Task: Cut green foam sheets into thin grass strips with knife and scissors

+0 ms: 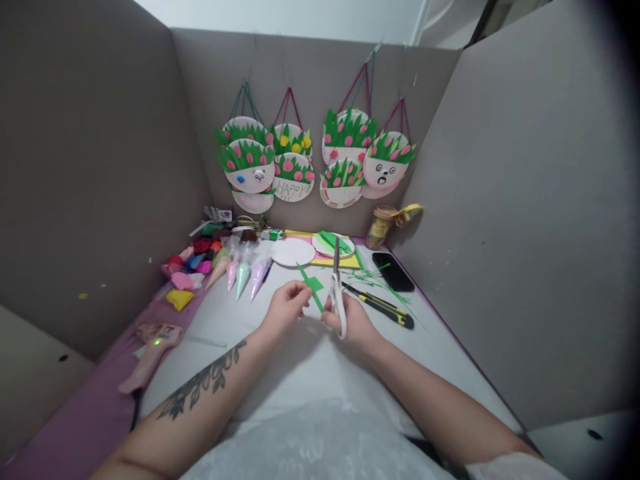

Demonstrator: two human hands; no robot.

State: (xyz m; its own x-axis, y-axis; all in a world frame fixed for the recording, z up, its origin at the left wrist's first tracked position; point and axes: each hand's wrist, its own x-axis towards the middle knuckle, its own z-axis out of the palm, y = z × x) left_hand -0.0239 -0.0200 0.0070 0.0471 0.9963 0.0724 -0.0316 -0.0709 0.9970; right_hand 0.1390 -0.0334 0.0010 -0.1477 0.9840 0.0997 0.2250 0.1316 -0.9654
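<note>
My left hand [289, 303] is closed in a pinch at a small piece of green paper [314, 284]. A narrow green paper strip [319, 302] runs slantwise there, its lower end at the thumb of my right hand [354, 321]. That hand grips scissors [338, 297] with white handles, their blades pointing away from me. Beyond my hands, more cut green paper [333, 241] rests on a white paper plate [316, 245]. To its left lies a bare white plate [293, 253]. Thin green offcuts [373, 275] are scattered on the right.
A yellow-black utility knife [385, 310] and black phone [393, 272] lie right, near a jar [380, 228]. Piping bags [243, 277], coloured clay packs [183, 280] and a pink glue gun [153, 357] are left. Decorated plates [250, 170] hang on the grey back panel [300, 63].
</note>
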